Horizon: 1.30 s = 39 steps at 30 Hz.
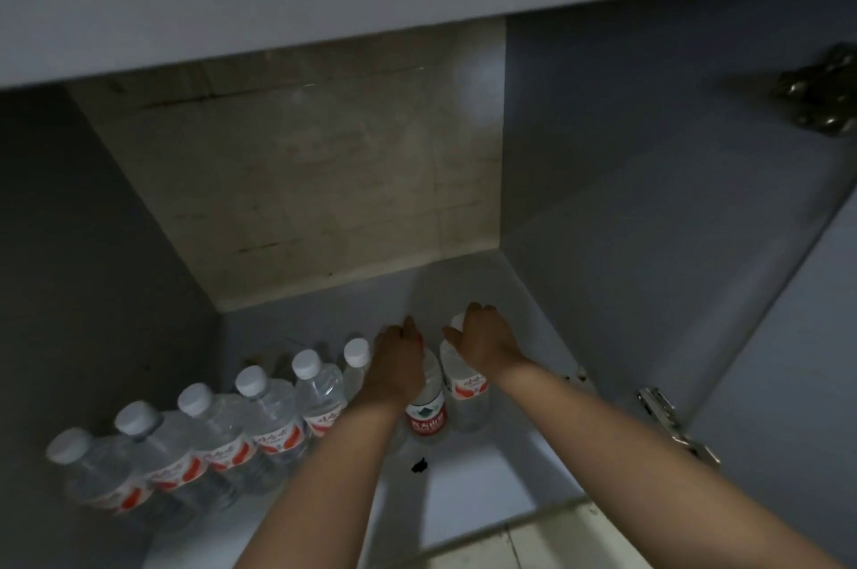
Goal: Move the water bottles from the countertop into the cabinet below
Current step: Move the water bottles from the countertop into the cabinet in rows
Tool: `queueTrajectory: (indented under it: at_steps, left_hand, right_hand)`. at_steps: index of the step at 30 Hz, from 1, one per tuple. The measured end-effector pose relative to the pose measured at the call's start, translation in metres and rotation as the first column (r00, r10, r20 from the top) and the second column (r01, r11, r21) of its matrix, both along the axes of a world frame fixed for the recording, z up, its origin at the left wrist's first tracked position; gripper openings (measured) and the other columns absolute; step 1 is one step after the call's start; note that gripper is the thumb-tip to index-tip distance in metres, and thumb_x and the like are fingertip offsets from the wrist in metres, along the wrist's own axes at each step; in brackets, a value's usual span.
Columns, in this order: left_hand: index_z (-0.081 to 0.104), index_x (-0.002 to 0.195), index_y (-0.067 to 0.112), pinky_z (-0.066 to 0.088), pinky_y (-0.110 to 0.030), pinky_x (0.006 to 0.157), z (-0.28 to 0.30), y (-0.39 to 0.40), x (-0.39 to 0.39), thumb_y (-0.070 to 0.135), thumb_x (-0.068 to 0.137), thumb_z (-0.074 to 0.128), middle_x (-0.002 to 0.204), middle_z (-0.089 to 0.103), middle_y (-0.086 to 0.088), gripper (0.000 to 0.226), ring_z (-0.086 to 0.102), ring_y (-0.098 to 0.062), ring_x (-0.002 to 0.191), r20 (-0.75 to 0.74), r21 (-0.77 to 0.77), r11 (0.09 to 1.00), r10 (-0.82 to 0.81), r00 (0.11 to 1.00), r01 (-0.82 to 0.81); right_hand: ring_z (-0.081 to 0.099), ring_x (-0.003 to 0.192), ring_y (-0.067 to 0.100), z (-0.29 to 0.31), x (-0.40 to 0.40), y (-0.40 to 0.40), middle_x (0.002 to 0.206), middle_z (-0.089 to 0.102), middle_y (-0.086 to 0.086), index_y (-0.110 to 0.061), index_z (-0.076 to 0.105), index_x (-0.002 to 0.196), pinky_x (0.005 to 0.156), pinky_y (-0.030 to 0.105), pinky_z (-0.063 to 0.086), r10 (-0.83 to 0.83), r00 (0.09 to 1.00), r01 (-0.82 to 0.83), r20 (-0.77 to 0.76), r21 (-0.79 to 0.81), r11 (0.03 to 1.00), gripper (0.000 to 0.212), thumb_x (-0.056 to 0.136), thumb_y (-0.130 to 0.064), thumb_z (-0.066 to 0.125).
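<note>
Hands are setting two bottles on the cabinet floor (463, 489) beside the row (222, 434): left hand (398, 367) gripping the red-labelled bottle (427, 406); right hand (484, 343) gripping another bottle (466, 392); releasing likely comes next.

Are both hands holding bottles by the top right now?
Yes, the left hand and right hand each cover a bottle's top inside the cabinet.

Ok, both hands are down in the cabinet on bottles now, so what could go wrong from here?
1. The left hand sets the red-labelled bottle tight against the row of bottles; a nudge could topple them like dominoes.
2. The right hand grips its bottle by the top, so it may tip on release.
3. The dim interior hides gaps.
</note>
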<state>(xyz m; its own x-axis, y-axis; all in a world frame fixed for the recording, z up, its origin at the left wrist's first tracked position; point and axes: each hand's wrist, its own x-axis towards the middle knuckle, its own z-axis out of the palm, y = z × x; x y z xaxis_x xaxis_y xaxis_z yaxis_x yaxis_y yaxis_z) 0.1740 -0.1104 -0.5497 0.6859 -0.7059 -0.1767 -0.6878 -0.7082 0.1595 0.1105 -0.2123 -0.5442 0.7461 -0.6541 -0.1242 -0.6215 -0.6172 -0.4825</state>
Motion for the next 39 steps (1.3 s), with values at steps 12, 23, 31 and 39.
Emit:
queueTrajectory:
  at_steps: [12,23,31,39]
  left_hand:
    - [0.003,0.149,0.010,0.032,-0.036,0.112,0.014,0.037,-0.045,0.010,0.095,0.043,0.156,0.014,-0.013,0.068,0.022,-0.026,0.141,-0.112,-0.109,0.991,0.061,0.992,-0.074]
    - [0.016,0.148,0.018,0.015,-0.042,0.118,0.132,0.118,-0.125,0.023,0.099,0.034,0.158,0.015,-0.009,0.053,0.009,-0.029,0.146,-0.125,0.259,0.965,-0.013,0.992,0.046]
    - [0.021,0.147,0.021,0.014,-0.040,0.119,0.310,0.194,-0.211,0.031,0.101,0.029,0.159,0.016,-0.002,0.048,0.007,-0.025,0.147,-0.162,0.201,0.964,0.206,0.965,-0.172]
    - [0.017,0.148,0.016,0.013,-0.040,0.120,0.470,0.276,-0.252,0.032,0.101,0.029,0.159,0.011,-0.007,0.052,0.004,-0.027,0.147,-0.043,0.168,0.965,0.209,0.977,-0.200]
  right_hand:
    - [0.043,0.127,0.037,0.012,-0.019,0.022,0.139,0.039,0.028,0.005,0.018,0.142,0.103,0.035,0.037,-0.048,0.998,0.052,-0.045,0.107,0.993,0.069,0.093,-0.030,0.051]
    - [0.020,0.143,0.028,0.114,-0.129,0.089,0.151,0.033,0.012,-0.008,0.034,0.140,0.117,0.033,0.020,0.339,0.877,-0.359,-0.341,0.004,0.933,0.049,0.094,-0.022,0.041]
    - [0.022,0.143,0.027,0.288,-0.205,0.153,0.154,0.028,0.011,-0.009,0.035,0.139,0.118,0.039,0.017,0.519,0.779,-0.555,-0.353,-0.002,0.832,0.048,0.097,-0.031,0.038]
    - [0.034,0.138,0.024,0.448,-0.234,0.210,0.152,0.034,0.008,-0.014,0.039,0.139,0.112,0.034,0.032,0.424,0.905,-0.424,-0.027,0.010,0.906,0.049,0.093,-0.031,0.048]
